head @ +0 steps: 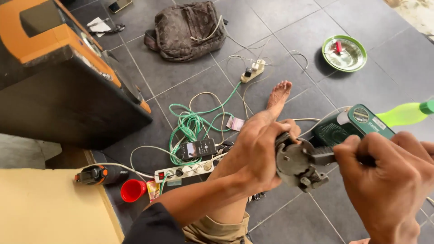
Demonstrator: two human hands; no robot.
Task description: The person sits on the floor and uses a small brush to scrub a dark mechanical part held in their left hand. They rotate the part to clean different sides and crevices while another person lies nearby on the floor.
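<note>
My left hand (257, 151) grips a round grey metal part (294, 165) with small brackets and screws on it, held over my outstretched leg. My right hand (389, 180) is closed around a dark tool handle (323, 157) whose tip meets the edge of the part. Just behind the hands lies a dark green device with a round grille (343, 126) on the tiled floor. My bare foot (279, 96) points away from me.
A white power strip (185, 171), a phone (197, 148) and a tangled green cable (192, 122) lie left of my leg. A large black and orange speaker box (58, 68), a backpack (187, 29), a green dish (344, 53), a red funnel (132, 190) and a green bottle (407, 113) surround them.
</note>
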